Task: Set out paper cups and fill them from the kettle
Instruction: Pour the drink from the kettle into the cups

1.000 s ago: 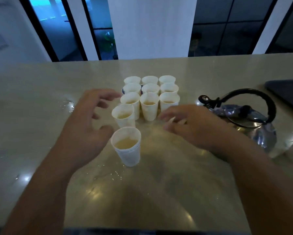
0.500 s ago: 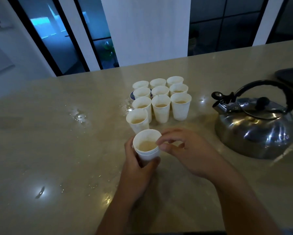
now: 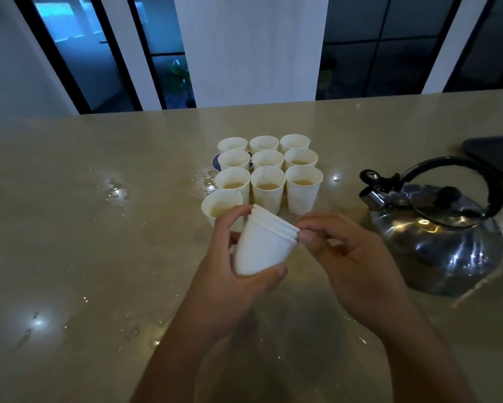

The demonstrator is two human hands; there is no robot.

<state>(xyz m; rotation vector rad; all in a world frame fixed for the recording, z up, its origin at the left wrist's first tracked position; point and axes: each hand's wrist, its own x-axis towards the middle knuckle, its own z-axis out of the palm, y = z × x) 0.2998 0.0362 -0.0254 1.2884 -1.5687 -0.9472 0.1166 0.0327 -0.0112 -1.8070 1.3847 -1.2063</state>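
White paper cups (image 3: pixel 266 167) stand on our beige stone bench (image 3: pixel 70 228) in a tight block of three rows of three, rims touching or nearly so. The three in the nearest row show pale amber liquid partway up; the middle row seems to hold some too, though we see less of it, and we cannot tell what the far row holds. A tenth cup (image 3: pixel 219 209) stands just in front of the block's left corner, also holding pale liquid, partly hidden behind our fingers.

In front of that we hold a nested stack of cups (image 3: pixel 261 245), raised off the bench and tipped so its mouth points away from us. Several rims show one inside the other at its upper end. Our left hand (image 3: pixel 229 271) wraps the stack's body, thumb across its base and fingers curled round the far side. Our right hand (image 3: pixel 349 257) pinches the stacked rims on the right side between thumb and forefinger. We cannot see inside the stack.

To the right, well apart from the cups, sits the steel kettle (image 3: pixel 439 242), lid on, black handle arched over it, spout pointing left toward the cups. Spilled drops (image 3: pixel 113 190) glint on the bench left of the block, and a small wet patch (image 3: pixel 206 181) lies just beside it. A blue-printed round thing (image 3: pixel 215 162) peeks from under the block's left side.
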